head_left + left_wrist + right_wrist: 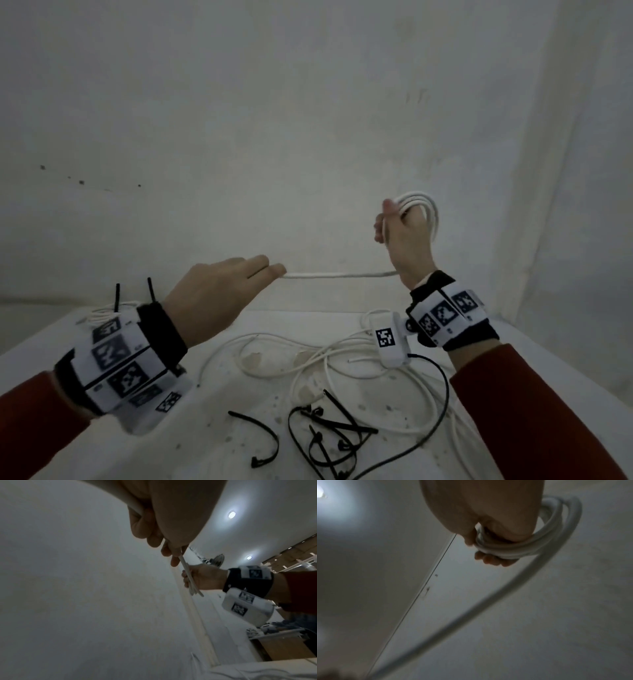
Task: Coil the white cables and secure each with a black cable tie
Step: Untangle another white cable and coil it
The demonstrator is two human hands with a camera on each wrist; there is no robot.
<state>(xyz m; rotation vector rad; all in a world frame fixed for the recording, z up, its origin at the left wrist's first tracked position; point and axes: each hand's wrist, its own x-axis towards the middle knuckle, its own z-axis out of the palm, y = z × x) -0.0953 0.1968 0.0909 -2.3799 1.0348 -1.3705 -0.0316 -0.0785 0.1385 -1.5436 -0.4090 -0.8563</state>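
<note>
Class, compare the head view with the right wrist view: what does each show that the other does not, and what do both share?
Only the head view shows the left hand pinching the cable's free end, the black cable ties and loose white cables on the table. Only the right wrist view shows the right hand's fingertips curled under the loops. Both show the right hand gripping the coiled cable.

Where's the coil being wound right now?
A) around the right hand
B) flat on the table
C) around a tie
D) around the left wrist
A: the white loops wrap the raised right hand, while the left hand pinches the straight run of the same cable between the hands.
</note>
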